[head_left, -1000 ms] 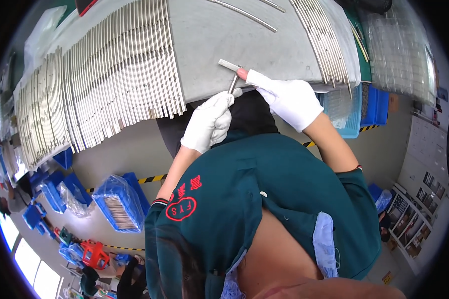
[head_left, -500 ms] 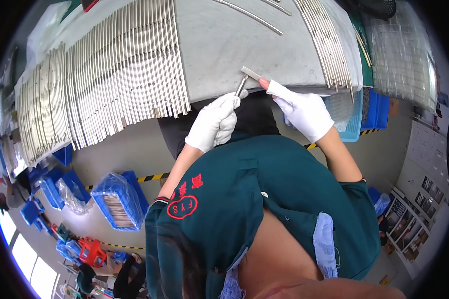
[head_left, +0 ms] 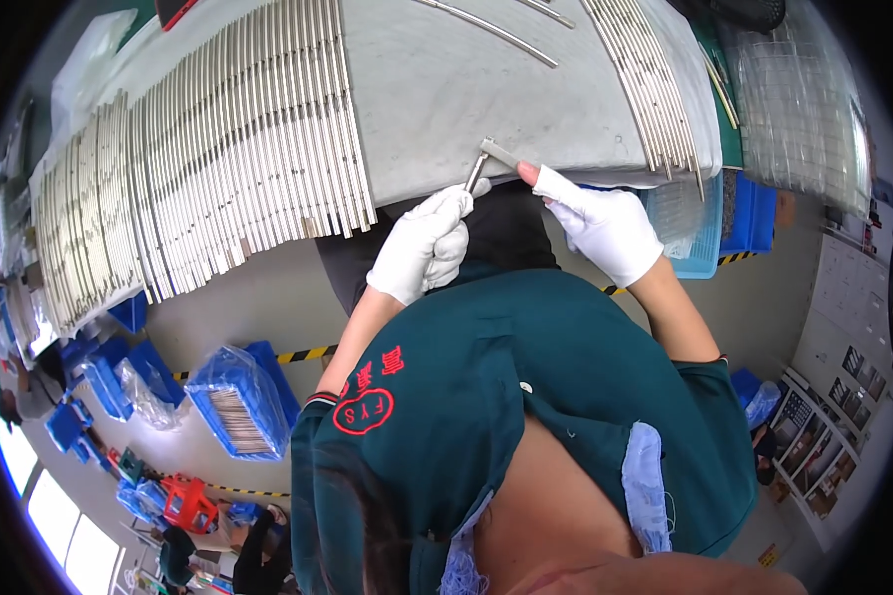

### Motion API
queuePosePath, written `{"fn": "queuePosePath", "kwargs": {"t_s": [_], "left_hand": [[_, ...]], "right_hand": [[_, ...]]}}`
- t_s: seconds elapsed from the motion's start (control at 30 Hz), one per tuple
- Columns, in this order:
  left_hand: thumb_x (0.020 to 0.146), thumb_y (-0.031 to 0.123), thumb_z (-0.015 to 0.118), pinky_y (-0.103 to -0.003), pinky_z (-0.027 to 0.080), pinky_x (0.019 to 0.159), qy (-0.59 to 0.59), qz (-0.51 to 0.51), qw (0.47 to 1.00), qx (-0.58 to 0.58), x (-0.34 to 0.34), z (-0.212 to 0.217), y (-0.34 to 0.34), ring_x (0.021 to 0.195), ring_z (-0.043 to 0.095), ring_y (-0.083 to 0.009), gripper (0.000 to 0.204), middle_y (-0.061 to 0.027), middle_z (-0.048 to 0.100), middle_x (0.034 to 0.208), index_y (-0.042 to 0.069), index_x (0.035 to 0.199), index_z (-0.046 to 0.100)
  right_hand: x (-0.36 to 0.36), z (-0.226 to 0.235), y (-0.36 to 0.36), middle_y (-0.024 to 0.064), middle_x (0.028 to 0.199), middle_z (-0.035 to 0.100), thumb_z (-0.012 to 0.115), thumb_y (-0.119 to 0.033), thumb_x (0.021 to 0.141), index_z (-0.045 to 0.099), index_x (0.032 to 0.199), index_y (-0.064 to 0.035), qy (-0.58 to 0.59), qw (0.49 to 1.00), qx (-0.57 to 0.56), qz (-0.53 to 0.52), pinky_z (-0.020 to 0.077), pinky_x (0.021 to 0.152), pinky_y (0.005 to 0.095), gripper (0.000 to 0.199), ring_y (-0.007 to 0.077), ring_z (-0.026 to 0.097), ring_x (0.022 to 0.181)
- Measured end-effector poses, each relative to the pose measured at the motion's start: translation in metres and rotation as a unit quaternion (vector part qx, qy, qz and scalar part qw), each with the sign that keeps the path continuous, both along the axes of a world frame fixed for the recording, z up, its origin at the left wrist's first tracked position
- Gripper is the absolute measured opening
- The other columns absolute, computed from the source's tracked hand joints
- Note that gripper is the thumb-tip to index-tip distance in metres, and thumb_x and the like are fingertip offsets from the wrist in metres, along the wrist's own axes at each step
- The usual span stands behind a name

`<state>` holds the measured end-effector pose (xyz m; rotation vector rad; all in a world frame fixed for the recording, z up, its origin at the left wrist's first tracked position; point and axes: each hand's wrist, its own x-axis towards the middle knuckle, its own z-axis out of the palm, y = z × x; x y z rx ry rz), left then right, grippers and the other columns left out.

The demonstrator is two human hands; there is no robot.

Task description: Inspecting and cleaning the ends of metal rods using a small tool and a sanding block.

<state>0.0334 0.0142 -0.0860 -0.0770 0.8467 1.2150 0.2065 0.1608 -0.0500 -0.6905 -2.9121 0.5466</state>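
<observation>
Gloved in white, my left hand (head_left: 422,246) is closed around a slim shiny metal rod (head_left: 476,172), whose tip points up over the table's near edge. My right hand (head_left: 610,236), in a white glove with bare thumb and fingertip showing, pinches a short flat grey bar (head_left: 502,154). The bar's far end lies against the rod's tip, crossing it at an angle. How far the rod runs down inside and behind my left hand is hidden.
A grey-covered table (head_left: 466,99) bears a wide row of metal rods (head_left: 248,129) at left and a smaller row (head_left: 645,79) at right. One loose rod (head_left: 496,38) lies at the back. Blue bins (head_left: 238,402) stand on the floor; a light-blue basket (head_left: 702,238) is at right.
The flat bar has shifted slightly toward me against the rod's tip. Both hands keep their grips and nearly the same places.
</observation>
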Motion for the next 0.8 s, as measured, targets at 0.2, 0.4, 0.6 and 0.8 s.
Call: {"fn": "queuePosePath", "kwargs": {"t_s": [0.2,0.4,0.6,0.8], "left_hand": [[0.097,0.028,0.045,-0.019,0.018,0.033,-0.041,0.008,0.999,0.001,-0.001,-0.008,0.000,0.035,0.022,-0.0028,0.031,0.0071,0.032,0.052,0.011,0.122,0.051],[0.097,0.027,0.044,-0.019,0.017,0.032,-0.082,0.020,0.996,0.014,-0.002,-0.006,-0.001,0.034,0.022,-0.0032,0.029,0.0067,0.030,0.051,0.011,0.120,0.051],[0.098,0.028,0.042,-0.020,0.016,0.033,-0.099,0.017,0.994,0.044,-0.001,-0.014,-0.001,0.035,0.020,-0.0032,0.032,0.0071,0.027,0.051,0.011,0.124,0.049],[0.098,0.028,0.042,-0.020,0.016,0.033,-0.102,0.015,0.994,0.033,-0.001,-0.011,-0.001,0.035,0.020,-0.0030,0.033,0.0074,0.027,0.050,0.011,0.126,0.048]], "right_hand": [[-0.014,-0.006,-0.006,0.0051,0.056,0.054,0.053,-0.022,0.089,0.048,0.127,-0.0368,-0.020,0.999,0.032,0.020,0.0427,0.041,0.0327,0.041,0.0229,0.054,0.045],[0.000,-0.003,-0.008,0.0046,0.055,0.053,0.050,-0.018,0.089,0.040,0.134,-0.0365,-0.062,0.998,-0.004,0.011,0.0428,0.040,0.0329,0.050,0.0230,0.053,0.044],[-0.015,-0.013,-0.007,0.0047,0.055,0.054,0.053,-0.020,0.089,0.049,0.127,-0.0347,-0.017,1.000,-0.003,-0.010,0.0418,0.039,0.0323,0.041,0.0232,0.054,0.043],[-0.018,-0.007,-0.005,0.0071,0.056,0.056,0.054,-0.024,0.089,0.048,0.128,-0.0389,-0.024,0.999,0.003,-0.027,0.0418,0.038,0.0325,0.042,0.0234,0.052,0.040]]}}
